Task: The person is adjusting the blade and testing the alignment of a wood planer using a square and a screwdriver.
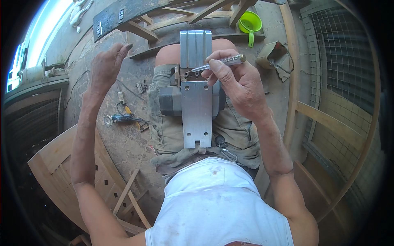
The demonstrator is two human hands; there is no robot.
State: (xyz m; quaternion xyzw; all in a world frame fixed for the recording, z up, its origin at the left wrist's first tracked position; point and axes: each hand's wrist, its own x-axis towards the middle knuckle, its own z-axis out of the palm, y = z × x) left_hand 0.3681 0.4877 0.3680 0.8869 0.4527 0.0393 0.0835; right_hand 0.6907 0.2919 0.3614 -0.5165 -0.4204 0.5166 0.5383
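Observation:
An electric planer (197, 108) lies upside down across my lap, its silver grooved sole facing up. Between the front and rear plates, the cutter opening (192, 75) is exposed. My right hand (240, 84) grips a small screwdriver (233, 60) with a clear handle. Its thin shaft points left, with the tip over or at the cutter opening; contact is hard to tell. My left hand (106, 67) is raised off to the left, away from the planer. Its fingers are curled with the thumb sticking out, and whatever they may hold is hidden.
A blue angle grinder (119, 118) and cables lie on the floor at left. A wooden panel (61, 153) leans at lower left. Ahead stands a wooden frame (135, 14), with a green dipper (250, 22) and a cut-open container (271, 55) at right. Wire mesh (332, 45) lines the right.

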